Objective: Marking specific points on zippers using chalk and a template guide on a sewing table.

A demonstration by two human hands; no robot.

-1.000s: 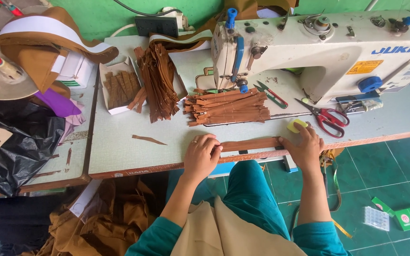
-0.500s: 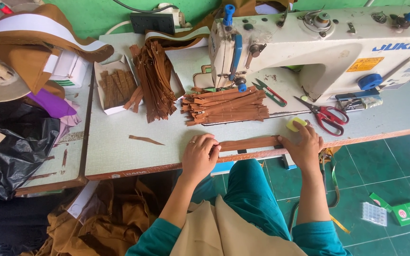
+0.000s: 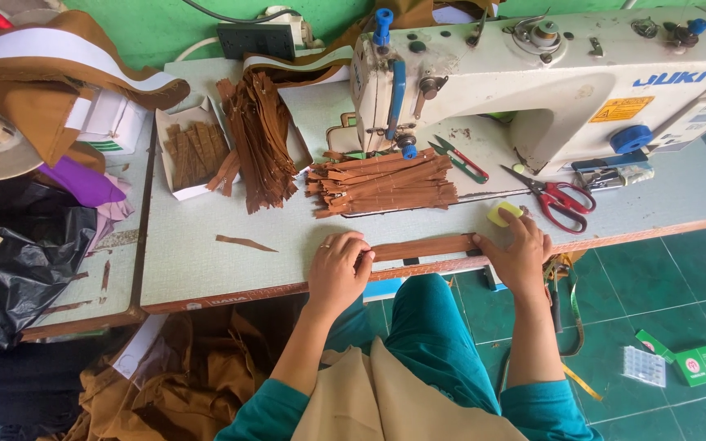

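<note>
A narrow brown fabric strip (image 3: 423, 247) lies flat along the near edge of the grey sewing table (image 3: 206, 261). My left hand (image 3: 338, 268) presses its left end and my right hand (image 3: 518, 252) presses its right end. A small yellow piece (image 3: 503, 213) sits just beyond my right fingertips. Behind the strip lies a pile of several similar brown strips (image 3: 382, 183), under the needle end of the white sewing machine (image 3: 549, 69).
Red-handled scissors (image 3: 556, 196) and a green-handled snipper (image 3: 461, 159) lie by the machine. A bundle of brown strips (image 3: 260, 139) and a white box of brown pieces (image 3: 194, 153) sit at the left. A black plastic bag (image 3: 18, 261) and brown cloth (image 3: 189, 376) lie lower left.
Both hands stay on the ends of the strip. The view has shifted slightly, and my left hand has slid a little to the right along the strip.
</note>
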